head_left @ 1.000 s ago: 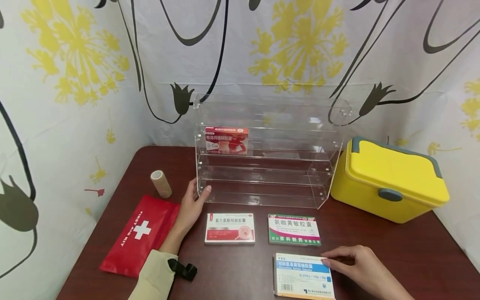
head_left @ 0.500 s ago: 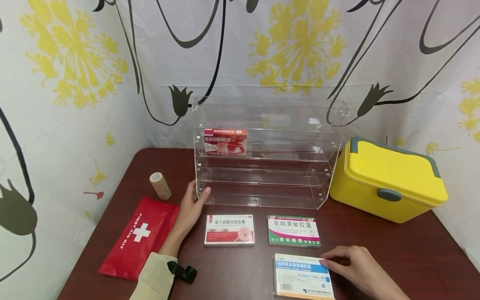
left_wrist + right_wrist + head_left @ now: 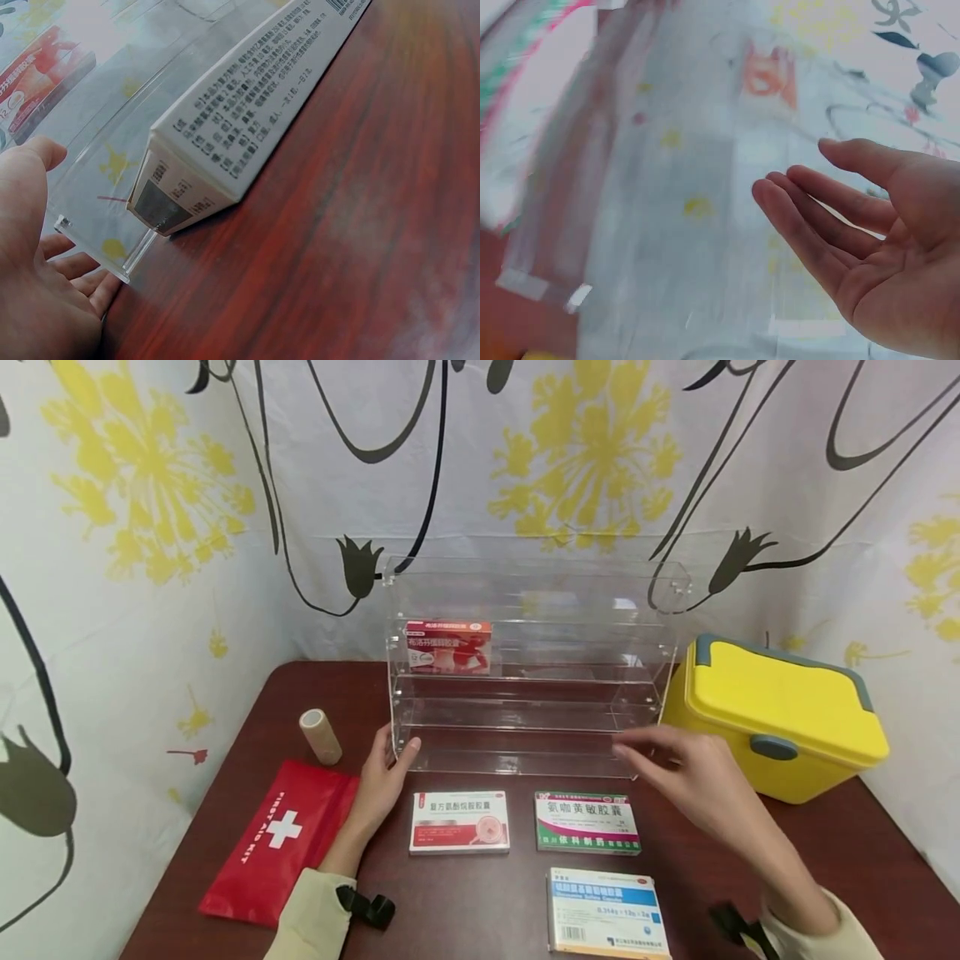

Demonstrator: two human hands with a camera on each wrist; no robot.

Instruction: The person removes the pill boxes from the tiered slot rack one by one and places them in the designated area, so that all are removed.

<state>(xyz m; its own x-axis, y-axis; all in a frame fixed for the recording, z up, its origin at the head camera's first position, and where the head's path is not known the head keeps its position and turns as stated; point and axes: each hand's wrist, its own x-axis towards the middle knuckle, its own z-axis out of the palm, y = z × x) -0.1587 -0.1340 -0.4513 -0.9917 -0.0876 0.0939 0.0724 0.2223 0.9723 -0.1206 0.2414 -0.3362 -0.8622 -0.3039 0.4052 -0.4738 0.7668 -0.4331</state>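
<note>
A clear acrylic display rack (image 3: 517,739) stands at the back of the table, with a red-and-orange medicine box (image 3: 448,648) at the left of an upper tier. My left hand (image 3: 384,777) holds the rack's lower left side panel, thumb on one face and fingers round the other. In the air before the rack's lower right corner is my right hand (image 3: 693,768), fingers loosely bent and nothing between them. Three medicine boxes lie on the tabletop: a white-and-red box (image 3: 459,822), a green-and-white box (image 3: 587,822) and a blue-and-white box (image 3: 607,913) nearest the front.
To the right of the rack is a yellow case (image 3: 780,718) with a grey latch. A red first aid pouch (image 3: 281,843) lies on the left, and a beige roll (image 3: 321,737) stands behind it. Patterned cloth (image 3: 300,485) hangs behind the table.
My right hand has left the blue-and-white box's edge and moved up and away to the rack's right corner. That box stays where it was. The left hand keeps its hold.
</note>
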